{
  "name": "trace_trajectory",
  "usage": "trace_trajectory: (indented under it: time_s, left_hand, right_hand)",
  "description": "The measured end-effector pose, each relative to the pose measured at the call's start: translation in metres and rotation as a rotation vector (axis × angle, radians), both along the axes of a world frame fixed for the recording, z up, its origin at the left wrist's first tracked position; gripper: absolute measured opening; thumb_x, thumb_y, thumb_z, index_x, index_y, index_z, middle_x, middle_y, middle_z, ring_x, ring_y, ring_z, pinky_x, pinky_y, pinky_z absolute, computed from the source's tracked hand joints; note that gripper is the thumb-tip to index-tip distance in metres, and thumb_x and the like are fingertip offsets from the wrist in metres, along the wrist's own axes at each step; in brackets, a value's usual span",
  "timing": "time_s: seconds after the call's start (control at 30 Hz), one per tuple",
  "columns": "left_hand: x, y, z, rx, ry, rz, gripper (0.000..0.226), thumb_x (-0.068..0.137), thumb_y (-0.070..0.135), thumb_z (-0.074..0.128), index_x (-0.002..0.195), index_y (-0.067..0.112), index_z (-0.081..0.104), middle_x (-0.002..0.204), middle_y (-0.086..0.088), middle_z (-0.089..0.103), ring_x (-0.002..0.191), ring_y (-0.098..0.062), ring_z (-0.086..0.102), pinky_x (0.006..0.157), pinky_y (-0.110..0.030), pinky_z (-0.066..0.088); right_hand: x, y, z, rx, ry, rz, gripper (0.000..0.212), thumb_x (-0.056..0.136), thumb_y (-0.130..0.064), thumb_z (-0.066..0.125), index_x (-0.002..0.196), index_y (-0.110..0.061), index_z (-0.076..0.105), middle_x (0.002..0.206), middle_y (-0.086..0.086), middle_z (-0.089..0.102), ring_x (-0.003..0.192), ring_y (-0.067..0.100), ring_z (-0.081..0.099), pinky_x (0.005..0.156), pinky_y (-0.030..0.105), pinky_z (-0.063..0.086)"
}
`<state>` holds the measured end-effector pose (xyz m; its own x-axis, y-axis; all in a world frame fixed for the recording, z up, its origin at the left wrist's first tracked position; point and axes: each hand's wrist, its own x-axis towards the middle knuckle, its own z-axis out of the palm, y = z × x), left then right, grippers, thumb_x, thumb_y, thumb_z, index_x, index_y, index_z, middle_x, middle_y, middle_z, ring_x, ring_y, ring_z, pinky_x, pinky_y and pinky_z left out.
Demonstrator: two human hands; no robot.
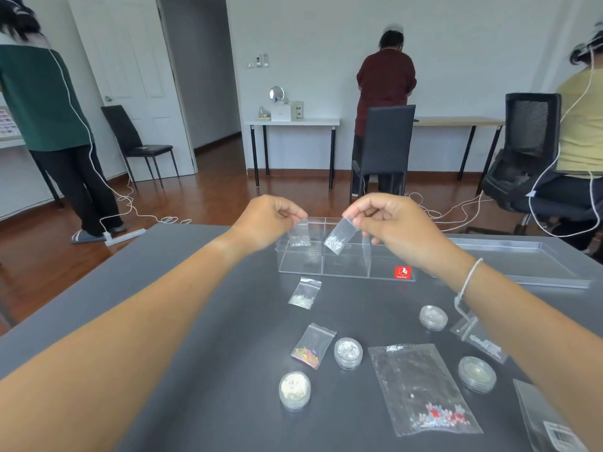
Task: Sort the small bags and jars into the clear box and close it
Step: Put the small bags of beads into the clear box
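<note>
Two small bags up in our hands over the clear box [346,269] | left hand [267,220] pinches one bag [299,234] by its top, right hand [388,220] pinches the other bag [337,238] | bags look light, floppy, slippery, so we hold the top strip | jars [348,352] look hard, we grab their sides

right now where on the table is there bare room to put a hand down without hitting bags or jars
The widest bare stretch of the grey table lies left of the small bags and jars, under the left forearm. A narrower strip runs between the clear box and the jars. The near right is crowded: jars, the large bag, more bags.
</note>
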<state>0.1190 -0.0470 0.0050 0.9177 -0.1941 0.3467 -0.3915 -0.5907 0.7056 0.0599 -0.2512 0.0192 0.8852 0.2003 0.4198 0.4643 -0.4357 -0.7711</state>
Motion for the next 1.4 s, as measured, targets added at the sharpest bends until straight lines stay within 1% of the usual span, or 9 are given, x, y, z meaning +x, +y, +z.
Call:
trace_trajectory:
  time_s: [0.33, 0.5, 0.63, 0.7, 0.8, 1.0, 1.07, 1.17, 1.4]
  left_hand:
    - [0.012, 0.001, -0.008, 0.036, -0.028, 0.000, 0.020, 0.085, 0.005, 0.056, 0.089, 0.017, 0.072, 0.075, 0.013, 0.062, 0.067, 0.002, 0.056, 0.059, 0.004, 0.037]
    - [0.011, 0.002, -0.012, 0.062, 0.012, -0.029, 0.018, 0.086, 0.007, 0.057, 0.089, 0.017, 0.072, 0.072, 0.015, 0.062, 0.056, 0.015, 0.054, 0.054, 0.002, 0.037]
    - [0.008, 0.000, -0.012, 0.144, 0.008, -0.031, 0.020, 0.085, 0.007, 0.057, 0.093, 0.017, 0.072, 0.084, 0.004, 0.068, 0.068, 0.003, 0.058, 0.061, 0.002, 0.039]
    - [0.006, 0.000, -0.011, 0.201, -0.008, -0.018, 0.020, 0.085, 0.009, 0.057, 0.095, 0.018, 0.072, 0.091, 0.002, 0.071, 0.077, -0.002, 0.060, 0.077, -0.005, 0.042]
    - [0.004, 0.000, -0.010, 0.251, -0.024, -0.001, 0.019, 0.085, 0.012, 0.058, 0.096, 0.019, 0.072, 0.098, 0.000, 0.073, 0.094, -0.011, 0.063, 0.103, -0.034, 0.038]
    - [0.002, 0.008, -0.013, 0.275, -0.054, -0.017, 0.022, 0.086, 0.016, 0.056, 0.102, 0.023, 0.070, 0.108, 0.002, 0.070, 0.109, -0.020, 0.057, 0.105, -0.044, 0.035]
    - [-0.001, 0.013, -0.016, 0.238, -0.098, -0.016, 0.022, 0.086, 0.015, 0.055, 0.102, 0.023, 0.070, 0.108, 0.005, 0.068, 0.111, -0.020, 0.054, 0.104, -0.037, 0.035]
    - [-0.009, 0.020, -0.022, 0.169, -0.184, 0.008, 0.023, 0.086, 0.012, 0.055, 0.100, 0.023, 0.070, 0.098, 0.011, 0.062, 0.105, -0.015, 0.053, 0.086, -0.007, 0.030]
    - [-0.029, 0.033, -0.030, -0.002, -0.188, 0.005, 0.021, 0.084, 0.016, 0.059, 0.083, 0.034, 0.067, 0.086, 0.019, 0.058, 0.077, 0.004, 0.051, 0.071, -0.001, 0.034]
  right_hand:
    - [0.019, 0.003, -0.003, 0.018, -0.005, -0.028, 0.030, 0.085, -0.005, 0.055, 0.072, -0.031, 0.063, 0.074, -0.006, 0.060, 0.065, 0.013, 0.051, 0.050, 0.009, 0.043]
    - [0.023, 0.006, -0.005, -0.003, -0.005, -0.046, 0.028, 0.085, -0.005, 0.055, 0.072, -0.029, 0.064, 0.071, -0.011, 0.058, 0.065, 0.008, 0.051, 0.057, 0.011, 0.042]
    - [0.025, 0.011, -0.006, -0.020, -0.002, -0.047, 0.021, 0.085, -0.002, 0.054, 0.080, -0.019, 0.066, 0.069, -0.011, 0.056, 0.062, 0.006, 0.048, 0.051, 0.003, 0.039]
    - [0.026, 0.013, -0.006, -0.028, 0.000, -0.052, 0.020, 0.085, -0.003, 0.054, 0.081, -0.019, 0.065, 0.069, -0.010, 0.056, 0.063, 0.008, 0.048, 0.052, 0.004, 0.039]
    - [0.029, 0.015, -0.007, -0.039, 0.010, -0.066, 0.019, 0.085, -0.004, 0.054, 0.082, -0.019, 0.066, 0.071, -0.009, 0.056, 0.064, 0.009, 0.049, 0.054, 0.007, 0.040]
    - [0.036, 0.020, -0.008, -0.039, 0.028, -0.084, 0.018, 0.084, -0.003, 0.055, 0.086, -0.019, 0.064, 0.073, -0.009, 0.059, 0.062, 0.003, 0.052, 0.049, 0.003, 0.040]
    - [0.039, 0.021, -0.008, -0.038, 0.035, -0.089, 0.017, 0.084, -0.004, 0.056, 0.084, -0.020, 0.063, 0.072, -0.009, 0.060, 0.061, 0.004, 0.052, 0.047, 0.004, 0.040]
    - [0.044, 0.025, -0.008, -0.032, 0.032, -0.095, 0.020, 0.083, -0.003, 0.057, 0.079, -0.022, 0.062, 0.071, -0.009, 0.060, 0.060, 0.003, 0.053, 0.044, 0.003, 0.040]
    - [0.054, 0.037, -0.009, -0.080, 0.043, -0.098, 0.021, 0.082, -0.005, 0.057, 0.075, -0.024, 0.062, 0.069, -0.009, 0.059, 0.057, 0.004, 0.052, 0.041, 0.004, 0.036]
